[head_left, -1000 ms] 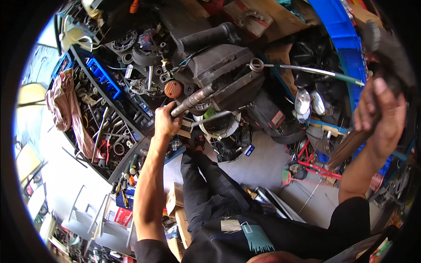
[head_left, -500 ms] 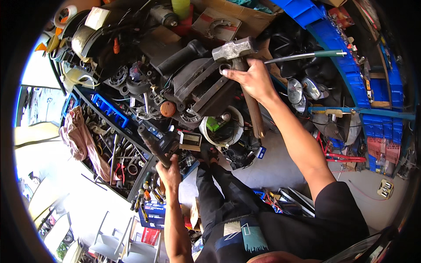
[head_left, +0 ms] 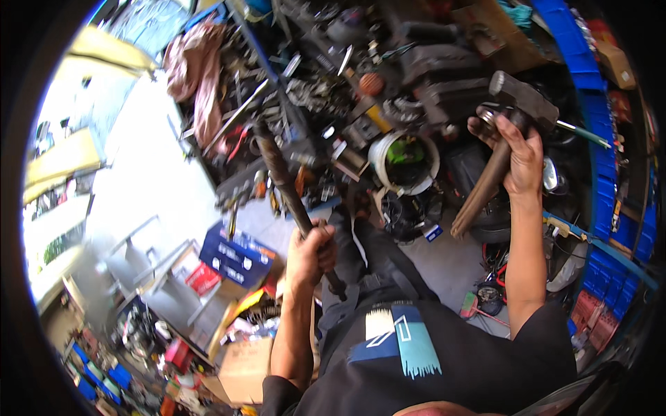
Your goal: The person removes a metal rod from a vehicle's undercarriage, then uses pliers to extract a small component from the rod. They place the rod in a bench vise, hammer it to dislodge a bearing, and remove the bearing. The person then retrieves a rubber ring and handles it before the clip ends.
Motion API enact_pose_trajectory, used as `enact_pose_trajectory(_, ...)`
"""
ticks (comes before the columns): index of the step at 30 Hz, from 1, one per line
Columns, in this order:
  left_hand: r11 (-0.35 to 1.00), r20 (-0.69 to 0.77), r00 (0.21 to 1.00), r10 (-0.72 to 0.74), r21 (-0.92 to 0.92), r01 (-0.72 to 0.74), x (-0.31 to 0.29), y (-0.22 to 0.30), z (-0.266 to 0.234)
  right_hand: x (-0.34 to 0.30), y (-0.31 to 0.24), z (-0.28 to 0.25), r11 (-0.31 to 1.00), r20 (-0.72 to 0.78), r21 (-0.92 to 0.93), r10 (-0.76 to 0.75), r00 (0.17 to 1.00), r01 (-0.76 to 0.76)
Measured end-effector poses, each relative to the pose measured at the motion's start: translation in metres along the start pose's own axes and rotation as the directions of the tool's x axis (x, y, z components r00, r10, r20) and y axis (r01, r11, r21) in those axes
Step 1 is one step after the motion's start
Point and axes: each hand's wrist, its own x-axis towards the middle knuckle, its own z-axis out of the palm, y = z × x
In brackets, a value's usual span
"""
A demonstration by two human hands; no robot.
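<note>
My left hand [head_left: 312,253] is wrapped round a long dark metal shaft [head_left: 281,173] that slants up and to the left; its lower end pokes out below my fist. My right hand [head_left: 520,156] holds a sledgehammer [head_left: 524,97] close under its heavy metal head, with the wooden handle hanging down to the left. Against the thumb and fingers of that hand shows a small round metal part [head_left: 488,118], blurred. Behind the hammer, on the cluttered bench, is a dark bench vise [head_left: 451,66].
A white bucket [head_left: 404,163] with a green thing inside stands below the bench. Tools fill a tray [head_left: 243,139] at the left. A blue box [head_left: 236,254] and a cardboard carton [head_left: 246,371] sit at my left. Blue bins [head_left: 576,48] line the right.
The view has swung left, so the bench appears farther right. My right hand has moved away from the vise with the hammer, which has turned. More of the shaft shows in my left hand.
</note>
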Motion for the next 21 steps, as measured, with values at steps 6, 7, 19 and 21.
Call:
enact_pose_trajectory(6, 0.653, 0.259, 0.895, 0.364, -0.756, -0.047, -0.091, 0.008, -0.077, -0.079, 0.047, 0.07, 0.961, 0.249, 0.022, 0.262, 0.932, -0.275)
enact_pose_trajectory(7, 0.554, 0.2, 0.886, 0.419, -0.829, -0.074, -0.108, 0.011, -0.091, -0.09, 0.055, 0.086, 0.953, 0.29, -0.019, 0.294, 0.911, -0.302)
enact_pose_trajectory(19, 0.124, -0.116, 0.8, 0.589, -0.965, -0.231, -0.253, 0.066, -0.34, -0.144, 0.11, 0.388, 0.887, 0.614, -0.273, 0.459, 0.642, -0.373)
enact_pose_trajectory(21, 0.175, -0.147, 0.81, 0.568, -0.94, -0.293, -0.271, 0.087, -0.387, -0.152, 0.123, 0.447, 0.855, 0.634, -0.278, 0.506, 0.585, -0.438)
